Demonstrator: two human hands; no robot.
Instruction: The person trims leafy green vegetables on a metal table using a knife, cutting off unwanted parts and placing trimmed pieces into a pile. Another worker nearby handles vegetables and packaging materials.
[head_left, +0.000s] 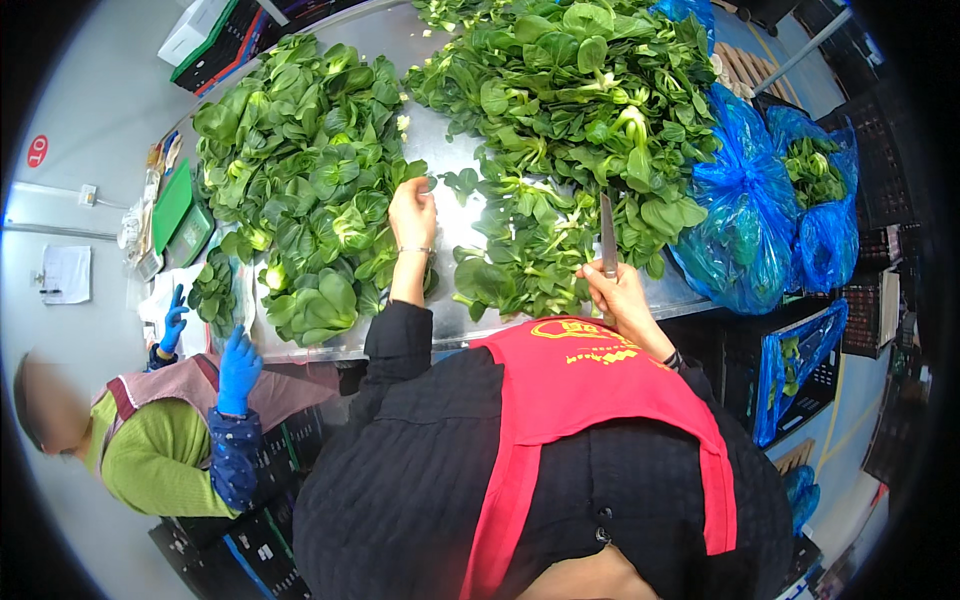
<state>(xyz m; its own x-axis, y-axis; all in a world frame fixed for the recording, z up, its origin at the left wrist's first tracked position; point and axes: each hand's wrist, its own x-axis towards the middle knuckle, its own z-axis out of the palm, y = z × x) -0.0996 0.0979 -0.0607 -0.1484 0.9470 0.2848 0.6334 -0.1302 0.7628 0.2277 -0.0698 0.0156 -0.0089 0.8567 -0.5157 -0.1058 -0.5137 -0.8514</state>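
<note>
My right hand (619, 296) grips the handle of a knife (608, 236), whose blade points away from me over loose bok choy leaves (517, 262) at the table's near edge. At the right edge of a broad heap of bok choy (300, 157), my left hand (414, 217) has its fingers curled beside some leaves. Whether it pinches a leaf is hidden. A taller heap of bok choy (570, 97) covers the right side of the metal table (442, 142), with pale stalks showing among the leaves.
Blue plastic bags (742, 217) bulge against the table's right end. To my left stands a co-worker in blue gloves (240, 371), near a bunch of greens (215, 292) and a green scale (191, 234). A black crate (802, 382) with blue lining stands low at right.
</note>
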